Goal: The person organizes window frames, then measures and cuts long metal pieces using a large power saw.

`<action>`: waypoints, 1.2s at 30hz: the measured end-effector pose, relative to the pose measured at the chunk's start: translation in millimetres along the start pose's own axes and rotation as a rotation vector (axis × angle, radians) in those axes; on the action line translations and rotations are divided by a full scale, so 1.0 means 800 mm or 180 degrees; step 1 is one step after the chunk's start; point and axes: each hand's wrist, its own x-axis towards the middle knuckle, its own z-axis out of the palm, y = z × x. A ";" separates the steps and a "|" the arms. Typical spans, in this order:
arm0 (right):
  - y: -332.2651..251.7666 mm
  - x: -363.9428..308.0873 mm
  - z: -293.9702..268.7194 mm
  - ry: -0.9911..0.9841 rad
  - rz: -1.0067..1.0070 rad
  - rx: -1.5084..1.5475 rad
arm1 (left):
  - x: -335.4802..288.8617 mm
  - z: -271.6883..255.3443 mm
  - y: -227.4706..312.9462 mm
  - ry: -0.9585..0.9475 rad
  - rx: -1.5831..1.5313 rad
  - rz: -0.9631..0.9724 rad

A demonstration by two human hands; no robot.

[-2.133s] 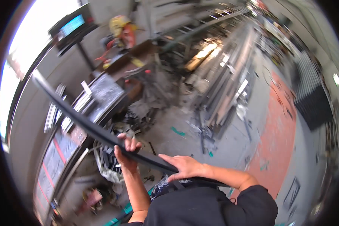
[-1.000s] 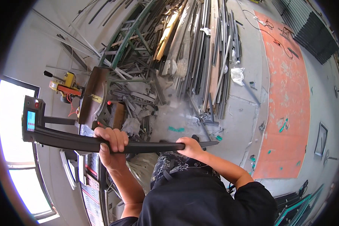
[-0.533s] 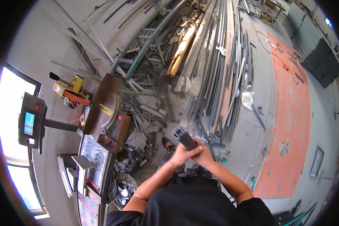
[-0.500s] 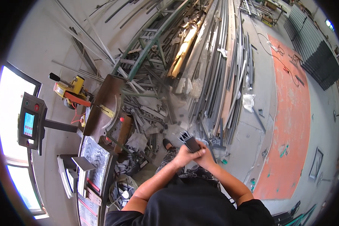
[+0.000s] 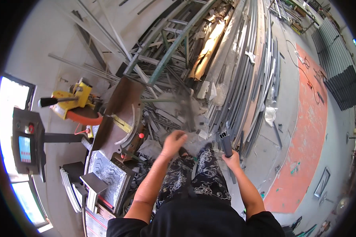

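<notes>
Fingers of the right hand [image 5: 232,159] are wrapped round a dark hollow bar [image 5: 226,146], thumb on its left side, the forearm reaching forward and angling in from the right. And the left hand [image 5: 173,143], slightly blurred, holds nothing: fingers loosely bent, pointing right, its forearm slanting forward and inward, well apart from the bar. The bar sits out in front of the right leg, its long axis running away from the body with a slight lean left. Its hollow, ribbed end faces forward and up; where the near end stops, I can't tell.

Beyond it, long bars [image 5: 245,79] lie heaped on the floor, beside an orange mat [image 5: 304,132]. Over on the left, there's a yellow saw [image 5: 77,98], a metal table [image 5: 110,168] and a screen box [image 5: 27,142].
</notes>
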 end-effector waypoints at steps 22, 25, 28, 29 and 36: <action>0.162 0.481 0.134 -0.0292 0.1267 -0.1440 | 0.480 -0.184 0.009 0.1710 0.4164 -0.0032; 0.219 0.530 0.161 -0.0479 0.1372 -0.1569 | 0.497 -0.175 0.013 0.1761 0.4413 -0.0498; 0.254 0.577 0.196 -0.0597 0.1462 -0.1865 | 0.491 -0.188 0.007 0.1966 0.4384 -0.0011; 0.270 0.594 0.209 -0.0643 0.1494 -0.1937 | 0.491 -0.194 0.003 0.2028 0.4367 0.0185; 0.328 0.679 0.227 -0.0305 0.2210 -0.2092 | 0.481 -0.207 -0.019 0.2163 0.3934 -0.0069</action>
